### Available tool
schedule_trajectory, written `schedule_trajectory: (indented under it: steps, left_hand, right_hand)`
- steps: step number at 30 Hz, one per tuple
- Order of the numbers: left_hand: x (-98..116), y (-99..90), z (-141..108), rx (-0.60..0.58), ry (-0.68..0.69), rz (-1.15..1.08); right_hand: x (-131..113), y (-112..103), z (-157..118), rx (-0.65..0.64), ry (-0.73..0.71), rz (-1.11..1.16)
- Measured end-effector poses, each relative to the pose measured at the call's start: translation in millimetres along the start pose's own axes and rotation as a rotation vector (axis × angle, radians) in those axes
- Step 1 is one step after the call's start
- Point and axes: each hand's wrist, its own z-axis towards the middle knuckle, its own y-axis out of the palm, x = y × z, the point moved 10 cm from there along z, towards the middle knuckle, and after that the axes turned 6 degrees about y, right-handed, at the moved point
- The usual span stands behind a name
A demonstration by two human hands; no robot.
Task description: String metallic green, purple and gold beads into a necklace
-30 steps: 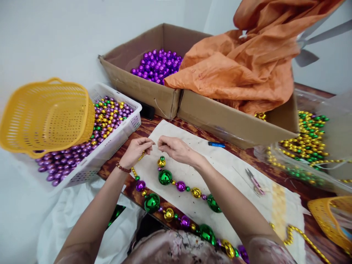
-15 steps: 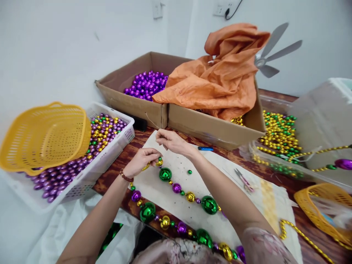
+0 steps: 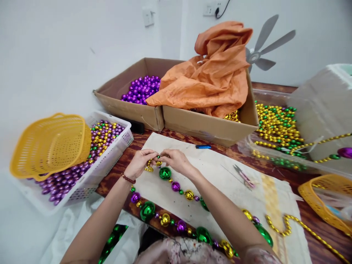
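A string of green, purple and gold beads point(image 3: 165, 173) runs from my fingertips across the white cloth point(image 3: 217, 172), with a second row along the table's front edge. My left hand point(image 3: 140, 163), with a brown bead bracelet at its wrist, pinches the strand's end beside a small green bead point(image 3: 158, 156) and small gold beads point(image 3: 149, 168). My right hand point(image 3: 176, 160) is closed in a pinch at the same spot, its fingertips nearly meeting the left ones. Whatever thin thing lies between its fingers is too small to make out.
Scissors point(image 3: 244, 176) and a blue pen-like object point(image 3: 203, 146) lie on the cloth. Behind stands a cardboard box point(image 3: 209, 126) with purple beads and orange fabric. At left are a white basket point(image 3: 110, 156) and yellow basket point(image 3: 49, 146); at right, a clear bin point(image 3: 275, 154) and yellow basket point(image 3: 316, 198).
My right hand has come down toward my left hand, and their fingertips are now close together at the strand's end. The camera view has shifted slightly.
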Motion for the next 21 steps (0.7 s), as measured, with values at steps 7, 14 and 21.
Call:
schedule_trajectory:
  steps: [7, 14, 21]
  left_hand:
    - [-1, 7.4, 3, -0.036, 0.002, 0.021]
    - [18, 23.7, -12, -0.182, 0.042, 0.141]
    - [50, 35.3, -16, -0.25, 0.315, 0.446]
  right_hand:
    - [-11, 4, -30, -0.007, -0.191, -0.075]
    - [32, -2, -6, -0.069, -0.058, 0.659]
    - [22, 58, -5, -0.624, 0.1, 1.019]
